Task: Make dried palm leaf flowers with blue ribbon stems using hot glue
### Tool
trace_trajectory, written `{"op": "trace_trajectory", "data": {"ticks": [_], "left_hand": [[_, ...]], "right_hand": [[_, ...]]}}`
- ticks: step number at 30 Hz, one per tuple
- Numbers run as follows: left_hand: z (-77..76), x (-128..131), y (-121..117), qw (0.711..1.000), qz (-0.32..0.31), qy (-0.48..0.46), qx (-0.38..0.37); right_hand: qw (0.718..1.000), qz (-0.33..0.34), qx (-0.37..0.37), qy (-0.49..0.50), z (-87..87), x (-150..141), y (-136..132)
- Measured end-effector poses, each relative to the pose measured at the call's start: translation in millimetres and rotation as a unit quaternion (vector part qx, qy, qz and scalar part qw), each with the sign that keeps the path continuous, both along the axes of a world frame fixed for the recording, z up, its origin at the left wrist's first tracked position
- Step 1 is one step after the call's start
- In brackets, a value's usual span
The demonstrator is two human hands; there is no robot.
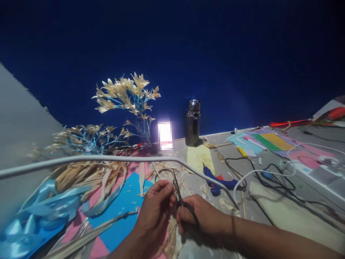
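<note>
My right hand [198, 212] is closed around the dark handles of a pair of scissors [177, 187], whose blades point up and away from me. Close beside the blades, my left hand [159, 203] pinches a thin brownish strip [162, 170] that curves above the fingertips. Whether the blades touch the strip is hard to make out. Pale dried scraps [185, 176] lie scattered just beyond both hands. Left of them, a blue sheet [118, 216] and pink paper are spread on the work surface, with long dried husk strips [78, 176] on top.
A white cable [107, 158] crosses in front. Pale artificial flowers [121, 93] stand at back left, near a dark flask [192, 126]. On the right are a blue glue gun [215, 180], tangled cords, a power strip [320, 180] and coloured papers [275, 141]. Blue ribbon [45, 208] lies left.
</note>
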State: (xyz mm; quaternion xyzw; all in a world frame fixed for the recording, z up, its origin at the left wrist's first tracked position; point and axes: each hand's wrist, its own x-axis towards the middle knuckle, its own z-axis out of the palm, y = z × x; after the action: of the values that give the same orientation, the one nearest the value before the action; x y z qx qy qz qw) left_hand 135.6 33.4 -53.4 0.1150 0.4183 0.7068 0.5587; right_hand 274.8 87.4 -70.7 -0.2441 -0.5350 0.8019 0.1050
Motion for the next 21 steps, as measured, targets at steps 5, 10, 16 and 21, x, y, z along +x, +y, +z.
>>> {"op": "trace_trajectory", "data": {"ticks": [5,10,16,21], "left_hand": [[-2.6,1.7,-1.6,1.000,-0.029,0.000,-0.001],[-6.9,1.9,-2.4,0.999,-0.044,-0.002,-0.004],[-7.6,1.9,-0.9,0.999,-0.039,-0.001,-0.010],[-5.1,1.4,-0.1,0.999,-0.037,-0.003,-0.015]], "right_hand": [[1.000,-0.005,0.008,-0.001,-3.6,-1.9,-1.6],[0.999,-0.013,0.016,-0.030,-3.3,-3.3,-3.5],[0.999,-0.009,0.006,-0.045,2.0,-3.7,-3.4],[0.999,-0.010,0.008,-0.046,-1.0,-2.5,-1.9]]}}
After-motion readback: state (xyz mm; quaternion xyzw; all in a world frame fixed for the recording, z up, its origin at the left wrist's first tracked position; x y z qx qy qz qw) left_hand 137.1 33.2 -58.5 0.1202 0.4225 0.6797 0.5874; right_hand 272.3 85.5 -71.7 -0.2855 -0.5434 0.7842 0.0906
